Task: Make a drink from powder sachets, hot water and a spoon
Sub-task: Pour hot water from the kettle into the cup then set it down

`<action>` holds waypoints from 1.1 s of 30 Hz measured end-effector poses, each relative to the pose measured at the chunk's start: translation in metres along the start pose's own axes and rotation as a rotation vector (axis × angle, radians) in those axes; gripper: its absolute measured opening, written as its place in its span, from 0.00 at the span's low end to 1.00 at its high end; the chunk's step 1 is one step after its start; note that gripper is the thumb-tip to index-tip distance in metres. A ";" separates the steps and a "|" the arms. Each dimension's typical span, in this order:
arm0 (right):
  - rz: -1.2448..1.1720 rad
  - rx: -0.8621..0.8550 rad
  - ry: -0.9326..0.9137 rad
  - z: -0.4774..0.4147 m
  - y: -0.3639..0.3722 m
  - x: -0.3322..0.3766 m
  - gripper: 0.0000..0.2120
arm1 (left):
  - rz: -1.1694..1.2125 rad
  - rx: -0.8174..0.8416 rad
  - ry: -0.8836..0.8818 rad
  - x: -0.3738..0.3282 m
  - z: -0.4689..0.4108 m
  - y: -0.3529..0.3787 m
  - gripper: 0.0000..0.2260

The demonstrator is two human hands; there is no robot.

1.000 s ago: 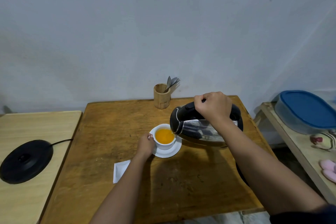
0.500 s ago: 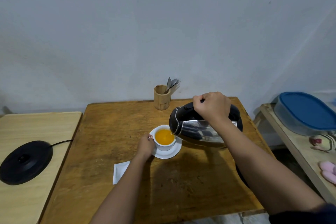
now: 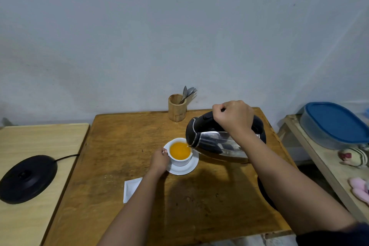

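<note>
A white cup full of orange liquid stands on a white saucer in the middle of the brown wooden table. My left hand grips the cup at its left side. My right hand is closed on the black handle of a steel kettle, tilted with its spout over the cup's right rim. A white sachet lies flat near my left forearm, partly hidden by it. Spoons stick out of a wooden holder at the table's back edge.
The black kettle base with its cord sits on a lighter table at the left. On a shelf to the right are a blue-lidded container and soft toys. A dark round object shows under my right forearm.
The kettle stays tilted over the cup and both hands keep their hold. The orange liquid in the cup stands a little higher.
</note>
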State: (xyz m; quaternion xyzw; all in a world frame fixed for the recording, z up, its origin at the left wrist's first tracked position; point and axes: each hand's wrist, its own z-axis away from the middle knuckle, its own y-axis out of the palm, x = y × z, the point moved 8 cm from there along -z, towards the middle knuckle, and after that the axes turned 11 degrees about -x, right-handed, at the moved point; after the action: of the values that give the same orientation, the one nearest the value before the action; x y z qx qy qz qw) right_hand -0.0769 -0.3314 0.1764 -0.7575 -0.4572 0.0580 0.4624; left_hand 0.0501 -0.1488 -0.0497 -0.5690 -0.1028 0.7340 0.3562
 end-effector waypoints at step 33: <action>-0.412 -0.602 1.407 0.137 -0.102 -0.237 0.14 | 0.191 -0.176 -0.022 0.013 0.002 0.006 0.14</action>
State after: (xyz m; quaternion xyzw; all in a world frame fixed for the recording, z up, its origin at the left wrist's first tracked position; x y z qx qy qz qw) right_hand -0.3487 -0.4034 0.0965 -0.6090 -0.1846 -0.6473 0.4196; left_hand 0.0442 -0.1443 -0.0621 -0.5970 -0.1163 0.7590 0.2323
